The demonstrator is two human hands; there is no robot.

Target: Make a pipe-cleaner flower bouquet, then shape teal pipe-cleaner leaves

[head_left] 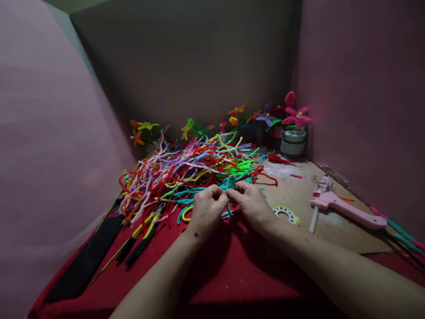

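Note:
My left hand point(206, 209) and my right hand point(253, 203) meet in the middle of the view, fingers pinched together on a teal pipe cleaner piece point(230, 181) that sticks up between the fingertips. Both hands hover over a red cloth point(229, 270). Just behind them lies a big tangled pile of coloured pipe cleaners point(189, 168) in red, green, pink, yellow and blue. More teal strands point(186, 199) trail under my left hand.
Pliers with yellow-black handles point(146, 232) lie left of my hands, beside a black flat object point(86, 261). A pink glue gun point(341, 208) rests on a wooden board point(332, 230) at right, near a white-yellow tape ring point(286, 213). Finished pipe-cleaner flowers point(295, 116) stand along the back wall.

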